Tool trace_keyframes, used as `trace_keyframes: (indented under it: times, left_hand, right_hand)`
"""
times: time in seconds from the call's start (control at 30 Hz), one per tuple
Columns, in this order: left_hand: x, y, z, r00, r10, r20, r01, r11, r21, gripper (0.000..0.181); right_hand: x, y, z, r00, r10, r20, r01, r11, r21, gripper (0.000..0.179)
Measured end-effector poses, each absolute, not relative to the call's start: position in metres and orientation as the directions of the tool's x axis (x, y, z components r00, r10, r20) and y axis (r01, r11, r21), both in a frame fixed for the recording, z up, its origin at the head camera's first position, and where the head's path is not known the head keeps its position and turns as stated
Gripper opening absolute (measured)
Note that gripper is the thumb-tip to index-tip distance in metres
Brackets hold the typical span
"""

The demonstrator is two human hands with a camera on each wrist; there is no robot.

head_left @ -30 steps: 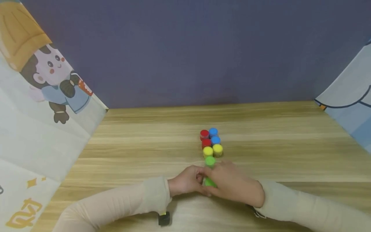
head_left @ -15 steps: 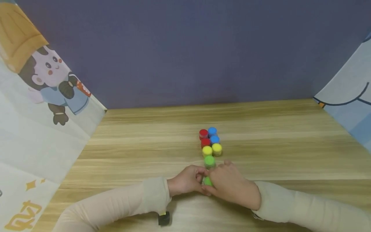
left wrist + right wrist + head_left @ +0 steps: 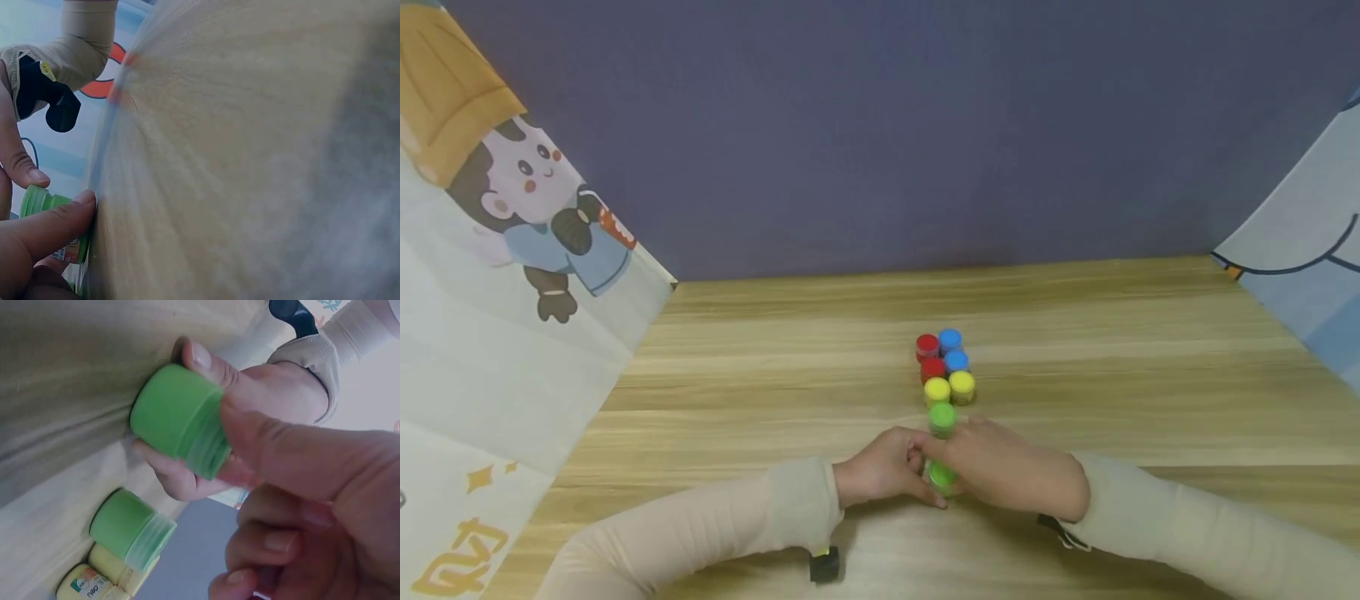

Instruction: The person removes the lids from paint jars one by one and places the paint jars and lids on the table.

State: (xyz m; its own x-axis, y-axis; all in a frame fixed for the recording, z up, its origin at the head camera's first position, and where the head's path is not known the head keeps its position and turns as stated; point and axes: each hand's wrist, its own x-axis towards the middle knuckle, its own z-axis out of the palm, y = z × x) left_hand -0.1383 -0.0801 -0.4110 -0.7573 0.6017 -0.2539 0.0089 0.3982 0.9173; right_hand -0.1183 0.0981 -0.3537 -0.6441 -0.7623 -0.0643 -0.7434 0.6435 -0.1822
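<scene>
My left hand point(image 3: 883, 467) holds a small green jar point(image 3: 172, 412) upright at the table, thumb on one side and fingers on the other. The right hand point(image 3: 1003, 467) is at the top of that jar, its thumb against the ribbed lid point(image 3: 209, 447), which is motion-blurred in the right wrist view. The other right fingers are curled in beside it. In the left wrist view the jar point(image 3: 44, 203) shows a partly covered label. A second green jar point(image 3: 942, 418) stands just beyond the hands.
Behind it stand two yellow jars point(image 3: 962, 386), two red jars point(image 3: 927, 347) and two blue jars point(image 3: 950, 340), in a close group. The wooden table point(image 3: 760, 358) ends at a dark back panel point(image 3: 880, 142). Printed sheets point(image 3: 475, 375) flank both sides.
The right hand turns at the jar's top, its wrist swinging back and forth and its thumb shifting, with more of the green top showing now. The left hand stays in place.
</scene>
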Motion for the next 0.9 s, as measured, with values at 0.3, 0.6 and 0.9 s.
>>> trace_keyframes:
  times: [0.3,0.6,0.9]
  left_hand:
    - [-0.139,-0.081,-0.413,-0.752,0.609,-0.252,0.01,0.392,0.92,0.045]
    - [-0.142,-0.08,-0.415,-0.762,0.602,-0.239,0.023,0.394,0.919,0.031]
    - [-0.14,-0.08,-0.413,-0.754,0.608,-0.249,0.01,0.39,0.921,0.037]
  right_hand:
    - [-0.118,0.102,-0.355,-0.646,-0.763,-0.035,-0.717,0.621,-0.317,0.045]
    - [-0.112,0.1,-0.364,-0.774,-0.633,-0.013,-0.591,0.729,-0.346,0.045]
    - [-0.114,0.098,-0.367,-0.754,-0.657,-0.022,-0.612,0.714,-0.339,0.036]
